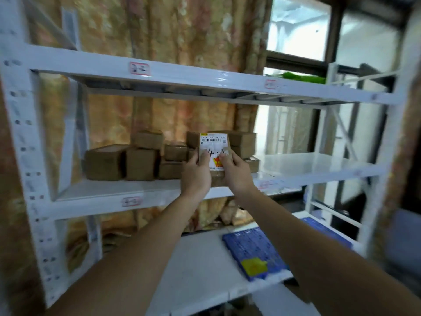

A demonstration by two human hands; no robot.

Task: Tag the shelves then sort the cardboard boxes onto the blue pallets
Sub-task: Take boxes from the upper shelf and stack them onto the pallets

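Observation:
A small cardboard box with a white shipping label [214, 147] is held up in front of the middle shelf. My left hand [196, 174] grips its left side and my right hand [235, 173] grips its right side, thumbs on the label. Behind it, several brown cardboard boxes [141, 164] are stacked on the middle shelf [109, 190]. A blue pallet [252, 247] with a yellow note on it lies on the lower shelf, and a second blue pallet [319, 226] lies further right. Red-bordered tags [139, 68] are stuck on the shelf beams.
The white metal rack [20, 137] has a top beam, a middle shelf and a lower shelf. A second white rack [319, 165] stands to the right. A patterned curtain [182, 30] hangs behind, and a window [298, 28] is at the upper right.

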